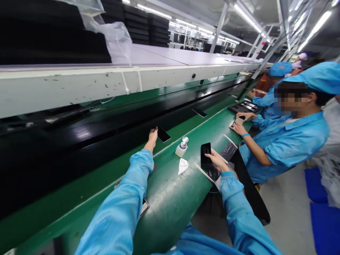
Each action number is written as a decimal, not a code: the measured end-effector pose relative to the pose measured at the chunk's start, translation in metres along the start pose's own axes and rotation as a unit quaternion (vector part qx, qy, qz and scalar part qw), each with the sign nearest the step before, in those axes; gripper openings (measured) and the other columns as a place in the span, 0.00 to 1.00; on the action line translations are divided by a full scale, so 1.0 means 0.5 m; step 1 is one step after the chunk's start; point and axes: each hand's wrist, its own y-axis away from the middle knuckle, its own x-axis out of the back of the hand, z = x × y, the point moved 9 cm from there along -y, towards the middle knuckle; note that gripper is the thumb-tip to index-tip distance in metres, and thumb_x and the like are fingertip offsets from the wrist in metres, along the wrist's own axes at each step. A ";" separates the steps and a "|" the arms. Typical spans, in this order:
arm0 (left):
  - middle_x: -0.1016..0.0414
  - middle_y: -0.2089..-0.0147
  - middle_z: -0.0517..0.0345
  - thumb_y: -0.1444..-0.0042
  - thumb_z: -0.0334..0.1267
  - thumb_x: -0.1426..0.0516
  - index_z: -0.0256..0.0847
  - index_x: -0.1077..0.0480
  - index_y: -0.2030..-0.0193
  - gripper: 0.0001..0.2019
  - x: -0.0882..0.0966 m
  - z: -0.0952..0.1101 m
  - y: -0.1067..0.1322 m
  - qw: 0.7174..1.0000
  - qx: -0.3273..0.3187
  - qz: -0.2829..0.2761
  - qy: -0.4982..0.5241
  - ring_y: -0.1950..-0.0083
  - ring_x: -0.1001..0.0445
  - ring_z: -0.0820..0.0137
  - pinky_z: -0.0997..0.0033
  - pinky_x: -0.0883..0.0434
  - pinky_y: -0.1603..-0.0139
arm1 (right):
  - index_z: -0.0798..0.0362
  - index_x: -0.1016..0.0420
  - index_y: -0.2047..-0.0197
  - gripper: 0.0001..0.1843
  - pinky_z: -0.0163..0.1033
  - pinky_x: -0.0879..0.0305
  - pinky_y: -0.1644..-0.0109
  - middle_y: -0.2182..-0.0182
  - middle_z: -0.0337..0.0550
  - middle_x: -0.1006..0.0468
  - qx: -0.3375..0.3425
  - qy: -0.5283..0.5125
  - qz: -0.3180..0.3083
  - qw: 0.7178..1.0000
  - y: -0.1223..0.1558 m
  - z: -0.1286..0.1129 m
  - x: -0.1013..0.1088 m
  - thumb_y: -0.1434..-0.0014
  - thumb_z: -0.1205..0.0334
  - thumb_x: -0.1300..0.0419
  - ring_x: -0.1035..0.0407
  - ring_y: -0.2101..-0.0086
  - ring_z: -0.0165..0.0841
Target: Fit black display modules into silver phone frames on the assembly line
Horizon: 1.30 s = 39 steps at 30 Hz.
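At the edge of the dark conveyor belt, my left hand (152,136) grips the near end of a black-faced smartphone (164,135). My right hand (217,160) holds a second black smartphone (205,151) over the green bench edge, its thumb lying on the dark face. Between the two hands stands a small white bottle (181,148) with its metal lid tipped up. A crumpled white wipe (183,166) lies on the bench just in front of the bottle. Below my left sleeve, one end of a silver-framed phone-like piece (145,208) shows; the rest is hidden.
Another dark phone (199,112) lies farther along the belt (119,124). To the right sits a co-worker (292,138) handling a pale flat piece, near a black tray (244,107). A white-edged shelf (92,83) with black stacked trays overhangs the belt. Blue bins (324,226) stand on the floor.
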 end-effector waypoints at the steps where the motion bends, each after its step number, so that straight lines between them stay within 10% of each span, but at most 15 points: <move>1: 0.24 0.30 0.43 0.26 0.48 0.34 0.41 0.26 0.30 0.23 0.008 0.000 0.010 1.000 0.006 -0.004 0.014 0.34 0.20 0.52 0.43 0.18 0.35 | 0.49 0.28 0.60 0.20 0.43 0.21 0.62 0.69 0.42 0.18 0.018 -0.021 -0.004 1.000 0.016 -0.006 -0.001 0.39 0.40 0.34 0.19 0.65 0.43; 5: 0.25 0.27 0.41 0.26 0.48 0.34 0.40 0.26 0.29 0.25 0.037 -0.018 0.100 0.994 0.013 -0.066 0.088 0.29 0.23 0.50 0.38 0.24 0.28 | 0.46 0.31 0.60 0.25 0.47 0.20 0.61 0.64 0.43 0.17 0.058 -0.082 -0.043 0.994 0.094 -0.026 -0.033 0.47 0.36 0.33 0.20 0.65 0.44; 11: 0.25 0.24 0.36 0.52 0.56 0.19 0.45 0.27 0.25 0.49 0.082 -0.048 0.357 0.959 -0.006 -0.200 0.202 0.26 0.22 0.43 0.45 0.27 0.24 | 0.45 0.40 0.68 0.17 0.55 0.23 0.41 0.47 0.54 0.17 0.239 -0.110 -0.111 0.959 0.239 -0.158 -0.235 0.40 0.51 0.34 0.20 0.49 0.47; 14: 0.23 0.26 0.36 0.59 0.52 0.16 0.46 0.31 0.22 0.58 0.112 -0.059 0.443 0.953 -0.024 -0.176 0.244 0.29 0.20 0.45 0.47 0.24 0.28 | 0.45 0.38 0.66 0.12 0.58 0.28 0.31 0.44 0.56 0.20 0.342 -0.053 -0.105 0.932 0.320 -0.229 -0.342 0.38 0.58 0.35 0.25 0.38 0.48; 19: 0.15 0.36 0.41 0.35 0.54 0.33 0.42 0.37 0.20 0.41 0.194 -0.092 0.470 0.947 -0.051 -0.051 0.314 0.39 0.14 0.53 0.51 0.20 0.34 | 0.48 0.24 0.56 0.07 0.62 0.37 0.21 0.29 0.61 0.26 0.423 -0.008 -0.209 0.882 0.411 -0.256 -0.455 0.33 0.57 0.32 0.35 0.25 0.52; 22: 0.12 0.43 0.41 0.34 0.54 0.37 0.37 0.37 0.21 0.40 0.244 -0.097 0.457 0.935 -0.062 -0.019 0.350 0.47 0.11 0.52 0.50 0.18 0.40 | 0.47 0.21 0.36 0.19 0.63 0.34 0.21 0.21 0.58 0.34 0.448 -0.024 -0.227 0.864 0.421 -0.233 -0.460 0.27 0.55 0.34 0.38 0.22 0.53; 26: 0.10 0.46 0.42 0.36 0.53 0.34 0.35 0.35 0.23 0.40 0.287 -0.086 0.442 0.922 -0.074 -0.009 0.379 0.51 0.10 0.53 0.52 0.17 0.42 | 0.36 0.45 0.15 0.38 0.55 0.15 0.38 0.15 0.55 0.46 0.386 -0.102 -0.237 0.886 0.400 -0.175 -0.457 0.21 0.49 0.39 0.22 0.33 0.49; 34: 0.09 0.51 0.43 0.35 0.56 0.35 0.36 0.32 0.24 0.39 0.293 -0.078 0.432 0.918 -0.086 -0.012 0.387 0.54 0.10 0.54 0.57 0.16 0.48 | 0.31 0.82 0.12 0.63 0.44 0.13 0.53 0.25 0.60 0.26 0.259 -0.229 -0.220 0.912 0.378 -0.152 -0.457 0.25 0.48 0.33 0.17 0.63 0.32; 36: 0.09 0.51 0.43 0.34 0.57 0.35 0.36 0.32 0.23 0.39 0.291 -0.070 0.437 0.920 -0.090 -0.021 0.382 0.53 0.10 0.53 0.56 0.15 0.49 | 0.32 0.75 0.11 0.58 0.45 0.14 0.52 0.30 0.58 0.22 0.281 -0.228 -0.215 0.907 0.374 -0.174 -0.449 0.24 0.46 0.34 0.16 0.60 0.33; 39: 0.10 0.48 0.42 0.31 0.60 0.36 0.38 0.33 0.22 0.39 0.283 -0.051 0.450 0.929 -0.105 -0.043 0.353 0.53 0.10 0.53 0.53 0.13 0.48 | 0.39 0.36 0.18 0.32 0.54 0.15 0.42 0.32 0.56 0.23 0.404 -0.171 -0.173 0.882 0.385 -0.246 -0.422 0.20 0.44 0.41 0.19 0.41 0.45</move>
